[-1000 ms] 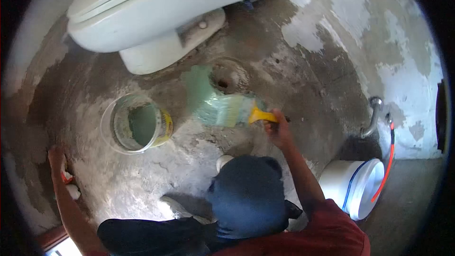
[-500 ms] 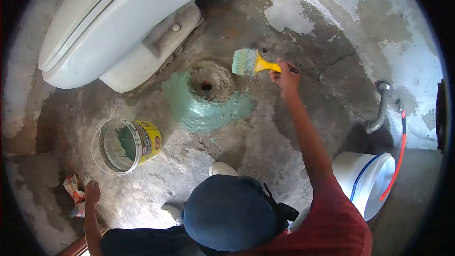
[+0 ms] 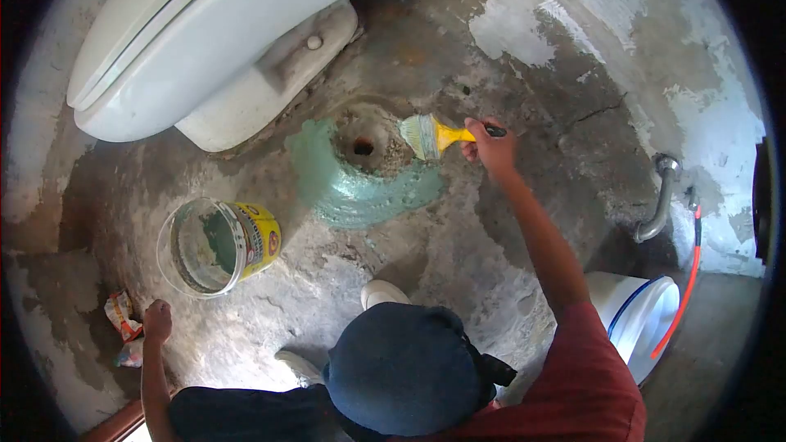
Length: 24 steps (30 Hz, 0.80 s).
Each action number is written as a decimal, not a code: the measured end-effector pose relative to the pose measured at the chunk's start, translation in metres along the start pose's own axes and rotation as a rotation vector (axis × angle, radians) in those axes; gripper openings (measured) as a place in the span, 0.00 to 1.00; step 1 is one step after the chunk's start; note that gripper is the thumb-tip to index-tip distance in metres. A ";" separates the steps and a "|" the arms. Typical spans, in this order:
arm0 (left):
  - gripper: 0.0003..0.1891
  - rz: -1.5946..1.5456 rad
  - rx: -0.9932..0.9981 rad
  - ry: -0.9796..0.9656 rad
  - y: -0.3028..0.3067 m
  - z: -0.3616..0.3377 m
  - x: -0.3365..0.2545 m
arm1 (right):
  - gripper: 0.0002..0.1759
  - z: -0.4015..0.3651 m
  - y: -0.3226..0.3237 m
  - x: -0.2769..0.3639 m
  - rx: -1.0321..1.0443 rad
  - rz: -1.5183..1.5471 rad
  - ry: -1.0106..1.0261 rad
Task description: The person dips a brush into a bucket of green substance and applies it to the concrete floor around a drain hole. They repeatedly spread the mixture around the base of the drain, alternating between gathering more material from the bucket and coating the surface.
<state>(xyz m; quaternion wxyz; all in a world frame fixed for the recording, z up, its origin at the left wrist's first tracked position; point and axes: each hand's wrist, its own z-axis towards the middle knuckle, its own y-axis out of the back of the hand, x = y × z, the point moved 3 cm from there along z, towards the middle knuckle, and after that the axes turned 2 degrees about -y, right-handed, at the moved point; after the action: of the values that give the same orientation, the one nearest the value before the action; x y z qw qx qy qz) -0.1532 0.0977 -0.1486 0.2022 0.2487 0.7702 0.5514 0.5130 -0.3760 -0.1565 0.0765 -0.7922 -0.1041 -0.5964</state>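
My right hand is closed around the yellow handle of a wide paintbrush. Its pale bristles, tinted green, touch the rough concrete at the right side of a round floor drain hole. Wet green coating lies on the floor to the left of and below the hole. My left hand is curled into a loose fist at the lower left, with nothing visible in it. Near it in the view are crumpled packets. A yellow-labelled bucket, with green coating inside, stands between that hand and the drain.
A white toilet occupies the upper left. On the right, a metal pipe and a red hose come from the wall. A white bucket lies tipped below them. A dark cap and white shoes show at the bottom.
My right hand has lowered the paintbrush from above and right of the drain onto the concrete beside it. The left hand remains a fist and has shifted slightly. The view has moved a little.
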 end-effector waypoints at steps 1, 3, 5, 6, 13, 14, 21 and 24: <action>0.09 0.002 -0.006 -0.019 0.002 0.000 -0.003 | 0.09 -0.004 0.000 -0.002 -0.002 0.002 -0.012; 0.09 -0.003 0.023 0.008 0.005 -0.006 -0.011 | 0.09 -0.014 0.005 0.002 -0.041 0.041 0.005; 0.09 -0.016 0.082 0.081 0.013 -0.006 -0.023 | 0.10 -0.023 0.007 -0.001 -0.040 0.031 -0.007; 0.09 0.007 0.061 0.056 0.013 -0.005 -0.021 | 0.10 -0.028 0.007 -0.005 -0.016 -0.005 -0.028; 0.10 -0.007 0.027 0.027 0.013 -0.008 -0.021 | 0.11 -0.042 0.010 -0.012 -0.010 0.017 -0.045; 0.10 0.012 0.020 0.039 0.013 -0.007 -0.021 | 0.11 -0.045 0.010 -0.015 -0.013 0.017 -0.031; 0.11 -0.067 -0.010 0.006 0.010 -0.008 -0.015 | 0.11 -0.043 0.010 -0.003 -0.155 0.107 0.021; 0.10 -0.061 -0.021 0.015 0.011 -0.007 -0.017 | 0.11 -0.044 0.007 -0.014 -0.129 0.081 0.002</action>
<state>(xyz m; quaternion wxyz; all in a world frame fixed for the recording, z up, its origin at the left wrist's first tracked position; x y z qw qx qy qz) -0.1420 0.0854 -0.1351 0.2158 0.2189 0.7731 0.5548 0.4706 -0.3949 -0.1583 0.0494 -0.7985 -0.0332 -0.5991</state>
